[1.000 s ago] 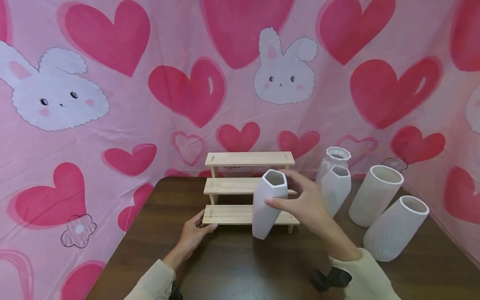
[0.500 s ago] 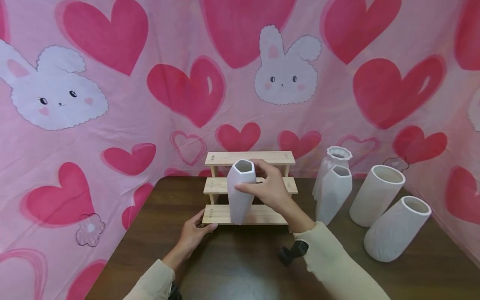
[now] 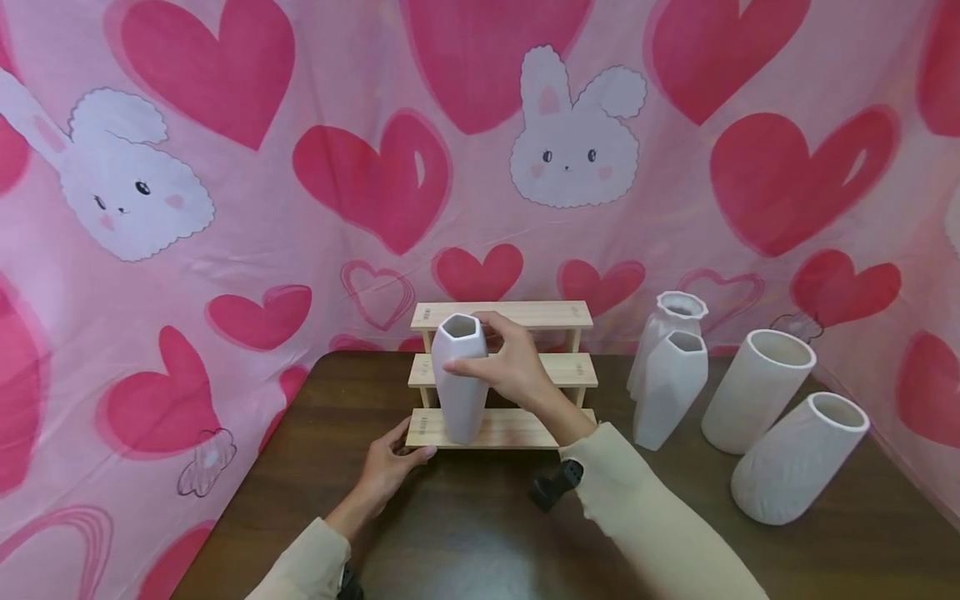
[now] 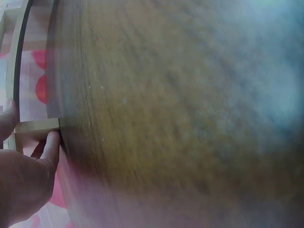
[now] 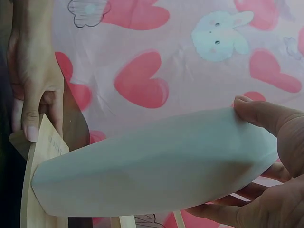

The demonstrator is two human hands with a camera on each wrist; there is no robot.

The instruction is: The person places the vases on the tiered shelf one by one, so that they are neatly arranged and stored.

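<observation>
A white faceted vase with a five-sided mouth stands nearly upright at the left part of the lowest step of a three-step wooden shelf. Its base meets the step in the right wrist view. My right hand holds the vase's upper part, thumb on one side and fingers on the other. My left hand grips the left end of the lowest step. In the left wrist view its thumb lies at the board and the fingers touch the shelf's leg.
On the right of the dark wooden table stand a ruffled-rim white vase, another faceted vase, a plain cylindrical vase and a textured cylindrical vase. A pink cloth with hearts and rabbits hangs behind.
My right hand has carried the faceted vase leftward from in front of the shelf onto the lowest step, turning it more upright. My left hand has stayed at the shelf's left end.
</observation>
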